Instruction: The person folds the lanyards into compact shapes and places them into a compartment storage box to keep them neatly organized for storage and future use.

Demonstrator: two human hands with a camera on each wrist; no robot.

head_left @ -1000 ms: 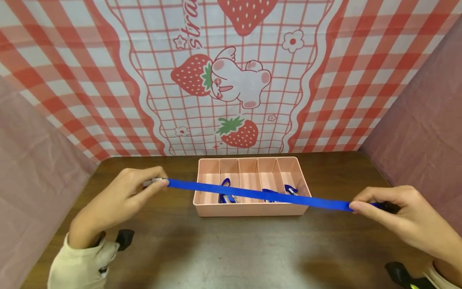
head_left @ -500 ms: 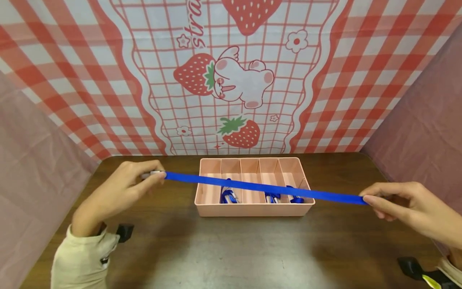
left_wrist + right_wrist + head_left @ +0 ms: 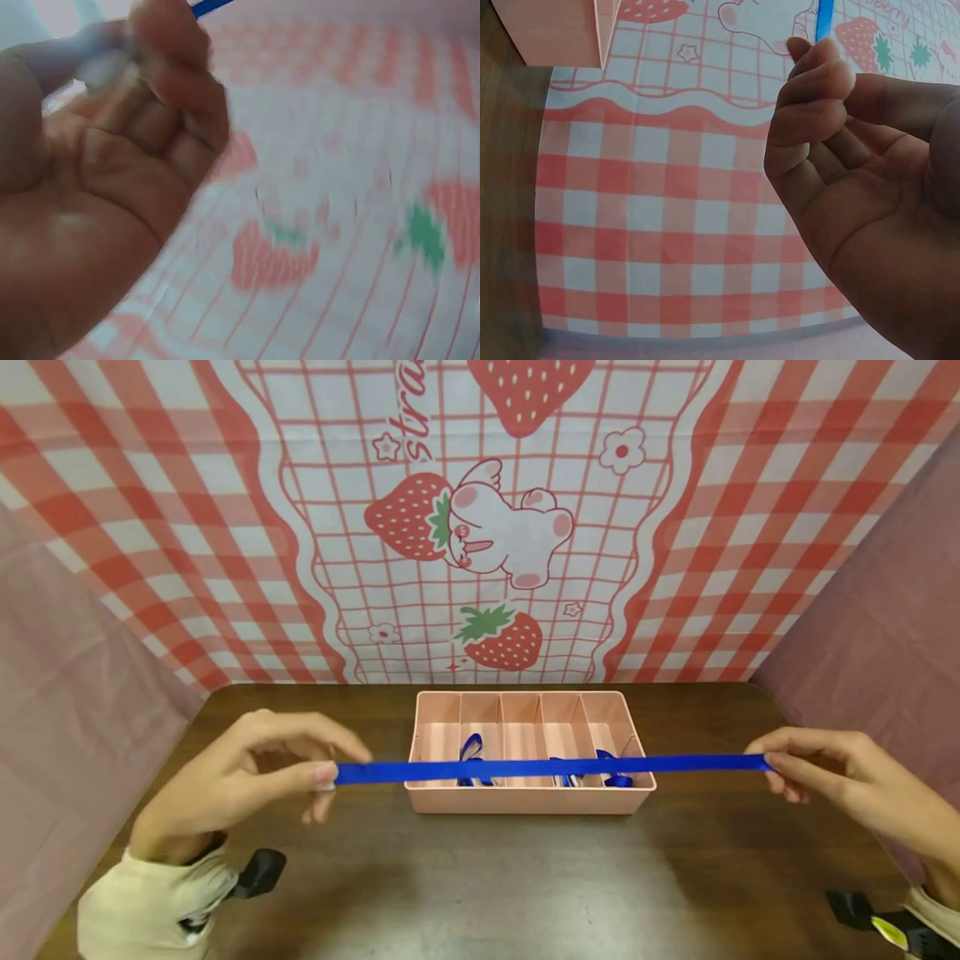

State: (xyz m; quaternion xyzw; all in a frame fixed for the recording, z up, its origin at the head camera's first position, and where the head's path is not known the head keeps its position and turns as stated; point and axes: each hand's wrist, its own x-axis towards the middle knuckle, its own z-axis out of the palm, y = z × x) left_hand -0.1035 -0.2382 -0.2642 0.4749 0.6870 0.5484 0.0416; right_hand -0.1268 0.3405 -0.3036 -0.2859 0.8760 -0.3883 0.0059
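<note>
A flat blue ribbon (image 3: 525, 767) is stretched almost level between my two hands, in front of the pink divided box. My left hand (image 3: 255, 768) holds its left end at the thumb tip, with the index finger reaching along its top edge. In the left wrist view that hand (image 3: 127, 142) is blurred, and only a bit of blue ribbon (image 3: 212, 7) shows past the fingers. The right hand (image 3: 832, 772) pinches the other end between thumb and index finger. In the right wrist view the ribbon (image 3: 825, 19) rises from the right hand's fingertips (image 3: 829, 56).
The pink box (image 3: 525, 802) stands at the back of the brown wooden table (image 3: 480, 885). Blue ribbon pieces with pale parts lie in several of its compartments. Behind it hangs a strawberry-print cloth (image 3: 360, 610). Pink fabric (image 3: 885, 593) closes both sides.
The ribbon has gone from sloping down rightward to nearly level. My left hand has lowered and its index finger has lifted off the thumb; the right hand has risen slightly and moved outward.
</note>
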